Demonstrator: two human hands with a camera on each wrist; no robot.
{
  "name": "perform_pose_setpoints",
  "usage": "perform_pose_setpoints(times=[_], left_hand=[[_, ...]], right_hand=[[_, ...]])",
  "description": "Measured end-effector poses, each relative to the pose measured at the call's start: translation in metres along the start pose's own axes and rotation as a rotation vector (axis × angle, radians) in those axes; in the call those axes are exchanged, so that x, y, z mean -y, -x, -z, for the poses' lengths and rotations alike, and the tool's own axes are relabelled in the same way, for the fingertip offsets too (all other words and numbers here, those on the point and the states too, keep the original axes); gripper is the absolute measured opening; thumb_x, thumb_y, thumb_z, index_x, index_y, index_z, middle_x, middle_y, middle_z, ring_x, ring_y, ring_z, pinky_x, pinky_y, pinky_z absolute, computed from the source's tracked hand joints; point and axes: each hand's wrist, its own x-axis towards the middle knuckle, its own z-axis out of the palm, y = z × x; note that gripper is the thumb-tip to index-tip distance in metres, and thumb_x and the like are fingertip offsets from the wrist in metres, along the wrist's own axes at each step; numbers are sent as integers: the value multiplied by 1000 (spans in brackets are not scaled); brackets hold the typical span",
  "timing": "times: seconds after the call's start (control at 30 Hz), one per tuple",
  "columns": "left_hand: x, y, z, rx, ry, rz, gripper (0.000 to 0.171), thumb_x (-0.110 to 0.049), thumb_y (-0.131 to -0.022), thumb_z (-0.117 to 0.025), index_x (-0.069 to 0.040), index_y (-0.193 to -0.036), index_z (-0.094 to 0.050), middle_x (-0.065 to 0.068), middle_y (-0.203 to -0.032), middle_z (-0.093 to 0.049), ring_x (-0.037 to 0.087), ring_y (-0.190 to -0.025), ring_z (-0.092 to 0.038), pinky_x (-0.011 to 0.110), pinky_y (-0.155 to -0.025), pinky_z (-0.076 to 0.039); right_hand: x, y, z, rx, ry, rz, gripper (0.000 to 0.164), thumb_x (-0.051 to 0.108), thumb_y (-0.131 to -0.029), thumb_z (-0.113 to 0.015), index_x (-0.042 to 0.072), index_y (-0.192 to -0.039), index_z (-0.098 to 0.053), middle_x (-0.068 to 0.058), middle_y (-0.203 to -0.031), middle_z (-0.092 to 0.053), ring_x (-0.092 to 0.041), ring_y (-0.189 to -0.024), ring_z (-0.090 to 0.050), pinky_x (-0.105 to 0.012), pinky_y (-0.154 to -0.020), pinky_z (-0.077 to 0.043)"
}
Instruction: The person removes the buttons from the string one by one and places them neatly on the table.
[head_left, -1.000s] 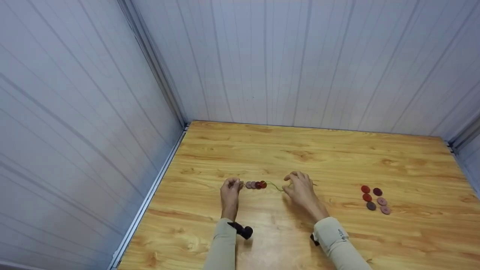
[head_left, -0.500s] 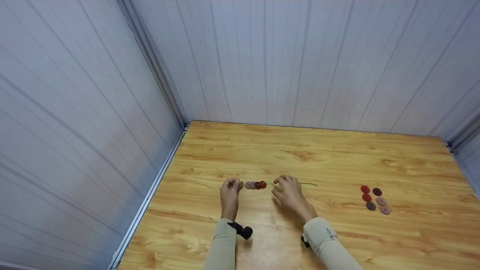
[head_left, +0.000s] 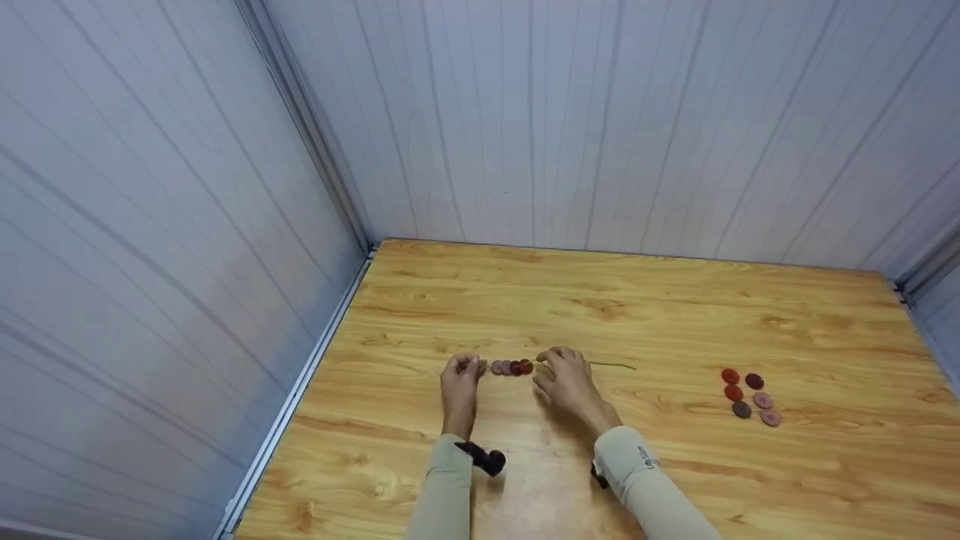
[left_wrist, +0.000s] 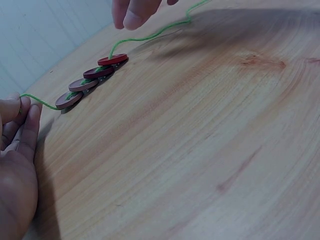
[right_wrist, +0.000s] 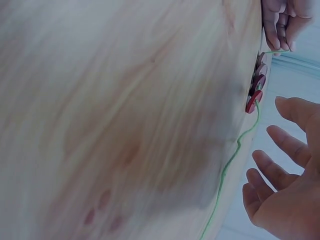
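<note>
Between finger and thumb, my left hand (head_left: 459,379) pinches one end of a green string (left_wrist: 42,102). Threaded on it is a short overlapping row of buttons: a red button (left_wrist: 113,60), a dark maroon button (left_wrist: 97,73) and two dusty pink buttons (left_wrist: 82,85), lying on the table. The red one is at the right end. My right hand (head_left: 568,384) hovers just right of the row, fingers loosely spread and holding nothing, as the right wrist view shows. From the red button the string (right_wrist: 223,172) runs on beneath that hand, its free end on the table to the right.
On the wooden table (head_left: 600,300), a loose group of buttons lies to the right: two red buttons (head_left: 730,376), a dark maroon button (head_left: 754,381), two pink buttons (head_left: 763,400) and a greyish button (head_left: 742,409). White panel walls (head_left: 525,135) stand behind and at the sides.
My right hand has moved left along the string, closer to the red button, leaving more of the string's free end visible behind it. The left hand and button row stay about where they were.
</note>
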Motion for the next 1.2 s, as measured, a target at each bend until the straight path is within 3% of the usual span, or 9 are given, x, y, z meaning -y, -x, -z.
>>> perform_pose_setpoints(times=[0.4, 0.73, 1.07, 1.2], left_hand=[[-1, -1, 2, -20, 8, -13, 11, 0, -93, -59, 8, -98, -57, 17, -93, -64, 25, -89, -66, 34, -86, -58], [-1, 2, 4, 0, -14, 11, 13, -5, -95, -58, 6, -103, -57, 18, -101, -61, 27, -95, -65, 35, -90, -56], [-1, 1, 2, 6, 3, 11, 13, -6, -94, -59, 4, -102, -57, 17, -100, -59, 28, -96, -64, 35, -89, -56], [0, 1, 1, 10, 12, -7, 15, -5, -94, -59, 7, -103, -56, 19, -100, -60, 27, -94, -64, 36, -90, -56]], right_hand=[[-2, -12, -9, -7, 13, 48, 33, 20, -89, -68, 10, -120, -63, -15, -131, -51, -37, -125, -39, -57, -106, -29], [0, -16, -18, -23, 84, 120, 40, 17, -86, -71, 9, -124, -62, -20, -126, -51, -38, -118, -41, -57, -97, -34], [-1, -18, -24, -64, 135, 149, 37, 16, -86, -70, 9, -122, -62, -19, -122, -53, -39, -112, -43, -56, -93, -36], [-1, -21, -24, -63, 160, 151, 30, 17, -86, -71, 9, -114, -65, -17, -117, -53, -36, -106, -44, -55, -92, -37]])
